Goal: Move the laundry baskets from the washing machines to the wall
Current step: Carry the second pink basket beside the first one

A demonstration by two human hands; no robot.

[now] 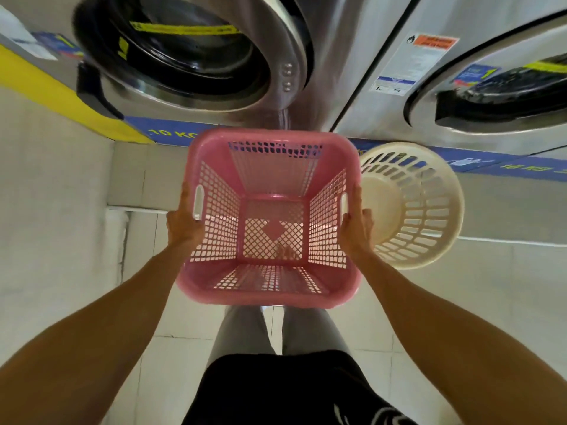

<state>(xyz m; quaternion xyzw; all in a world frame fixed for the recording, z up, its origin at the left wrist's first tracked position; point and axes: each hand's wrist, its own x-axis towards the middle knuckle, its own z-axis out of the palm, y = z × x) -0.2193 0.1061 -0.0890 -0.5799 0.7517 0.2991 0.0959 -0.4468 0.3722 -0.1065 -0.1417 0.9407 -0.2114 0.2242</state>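
Note:
A pink square laundry basket [270, 139] with mesh sides is held in front of me, empty, its opening facing up. My left hand [184, 219] grips its left rim by the handle slot. My right hand [356, 225] grips the right rim in the same way. A cream round laundry basket [429, 207] stands on the floor just right of the pink one, below the right washing machine [460, 96]. The left washing machine [190, 56] with its round door is straight ahead.
A raised tiled plinth [506, 207] runs under the machines, with a blue strip [521, 167] along its top. A grey tiled wall [52, 191] rises at the left. My legs [276, 332] stand on the light floor tiles below the basket.

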